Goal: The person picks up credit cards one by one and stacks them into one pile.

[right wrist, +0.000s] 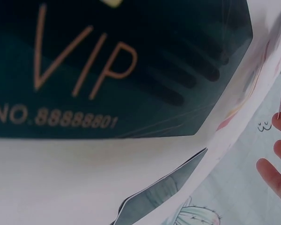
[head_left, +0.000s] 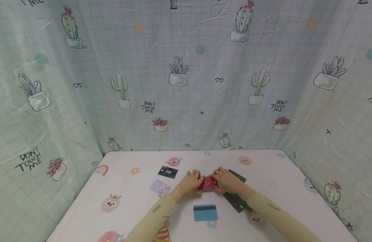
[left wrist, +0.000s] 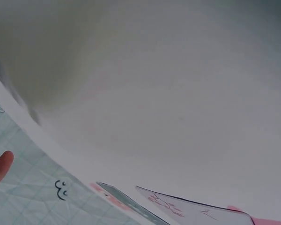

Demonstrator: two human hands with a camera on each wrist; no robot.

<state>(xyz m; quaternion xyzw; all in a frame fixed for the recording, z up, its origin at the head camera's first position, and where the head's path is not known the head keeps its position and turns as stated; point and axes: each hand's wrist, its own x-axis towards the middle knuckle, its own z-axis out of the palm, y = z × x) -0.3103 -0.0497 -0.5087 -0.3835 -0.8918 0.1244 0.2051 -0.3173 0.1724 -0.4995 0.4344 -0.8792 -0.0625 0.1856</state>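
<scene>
A red card (head_left: pixel 208 184) is held between both hands above the middle of the table. My left hand (head_left: pixel 190 183) grips its left end, and my right hand (head_left: pixel 228 180) grips the right end. In the right wrist view, only fingertips of the right hand (right wrist: pixel 278 154) show, beside a thin strip of the red card at the frame's edge. A fingertip of the left hand (left wrist: pixel 1 169) shows at the edge of the left wrist view. Below the right forearm lies a dark card (head_left: pixel 234 201), lettered VIP in the right wrist view.
Another dark card (head_left: pixel 238 175) lies partly behind the right hand. A black Vip card (head_left: pixel 168 172) and a pale lavender card (head_left: pixel 160 187) lie to the left. Nearer the front is a blue card (head_left: pixel 205 212) with a dark stripe. A patterned curtain (head_left: pixel 186 101) surrounds the white table (head_left: pixel 122 181).
</scene>
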